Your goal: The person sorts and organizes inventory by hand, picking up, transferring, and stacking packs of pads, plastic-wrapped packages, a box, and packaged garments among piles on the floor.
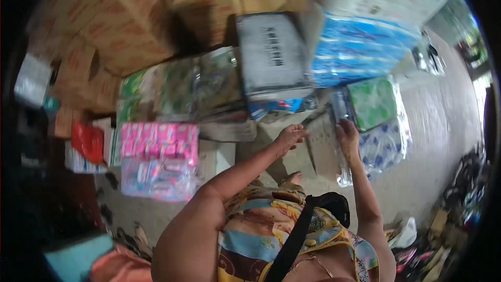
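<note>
My left hand [293, 138] is held out over the floor with its fingers apart and nothing in it. It is just left of a cardboard box [322, 149] and below a plastic-wrapped grey-white package [274, 55] with dark printed characters. My right hand [348, 134] rests at the left edge of a stack in clear plastic, its fingers stretched out and slightly blurred. Beside its fingertips lies a green package [372, 103]. Below that on the same stack is a clear-wrapped package with blue-and-white patterns [383, 146].
Cardboard cartons [125, 15] are piled high at the back left. A blue plastic-wrapped bale [360, 47] stands at the back right. Pink packs [159, 141] sit on the left, near a red plastic bag [87, 142]. Footwear [141, 237] lies on the floor lower left.
</note>
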A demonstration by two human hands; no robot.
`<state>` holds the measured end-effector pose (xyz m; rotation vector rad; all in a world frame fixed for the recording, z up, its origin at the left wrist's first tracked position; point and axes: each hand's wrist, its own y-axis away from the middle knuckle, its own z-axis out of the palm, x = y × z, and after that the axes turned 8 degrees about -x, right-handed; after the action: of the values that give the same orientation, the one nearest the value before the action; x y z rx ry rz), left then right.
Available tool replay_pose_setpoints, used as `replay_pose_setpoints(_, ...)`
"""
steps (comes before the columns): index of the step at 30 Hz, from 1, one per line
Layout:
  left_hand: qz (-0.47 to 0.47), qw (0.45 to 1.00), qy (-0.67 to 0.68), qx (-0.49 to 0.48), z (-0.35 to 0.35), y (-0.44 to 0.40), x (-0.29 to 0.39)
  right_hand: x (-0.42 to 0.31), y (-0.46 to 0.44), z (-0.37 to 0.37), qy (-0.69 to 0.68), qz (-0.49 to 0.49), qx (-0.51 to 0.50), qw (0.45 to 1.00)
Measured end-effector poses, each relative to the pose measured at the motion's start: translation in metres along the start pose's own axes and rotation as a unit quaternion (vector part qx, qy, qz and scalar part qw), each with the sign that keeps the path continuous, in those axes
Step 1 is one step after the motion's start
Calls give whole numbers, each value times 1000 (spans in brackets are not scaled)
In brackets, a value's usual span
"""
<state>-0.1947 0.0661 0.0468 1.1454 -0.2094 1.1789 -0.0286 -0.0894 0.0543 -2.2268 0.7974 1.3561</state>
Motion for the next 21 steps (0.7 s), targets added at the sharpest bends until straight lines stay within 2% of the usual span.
replay_pose_setpoints(3,63,996,18,67,-46,36,8,-33,-22,81,-128,-8,-145,981)
replay_pose_setpoints(4,69,995,23,75,-63,45,7,-46,-30,103,-52,-2,-198,979)
replay_pose_setpoints(6,127,982,29,134,-94,75,10,-96,-43,143,152,-50,-280,947)
replay_pose_setpoints(7,140,980,63,125,-112,87,12,-101,-44,164,92,-132,-271,949)
replay_pose_setpoints(10,161,974,117,109,-160,128,12,-121,-53,213,100,-156,-330,925)
replay_pose_setpoints(11,178,962,166,127,-181,128,-2,-130,-57,227,159,-153,-359,907)
replay_pose_setpoints(12,175,961,168,129,-192,134,-8,-129,-61,243,158,-150,-361,907)
replay_pose_setpoints(14,157,925,276,210,-212,140,-18,-116,-74,274,103,-178,-352,913)
replay_pose_setpoints(15,156,924,312,158,-226,142,-27,-110,-81,285,105,-173,-355,912)
replay_pose_setpoints(16,151,923,316,158,-234,137,-37,-102,-89,295,112,-162,-359,912)
replay_pose_setpoints(18,113,888,397,205,-244,131,-45,-88,-101,314,121,-145,-364,912)
replay_pose_setpoints(19,108,886,401,204,-250,125,-48,-81,-107,323,202,-286,-282,893)
replay_pose_setpoints(20,96,886,403,208,-259,115,-55,-71,-114,333,275,-418,-192,844)
replay_pose_setpoints(21,84,885,407,212,-263,108,-59,-49,-125,344,275,-414,-199,845)
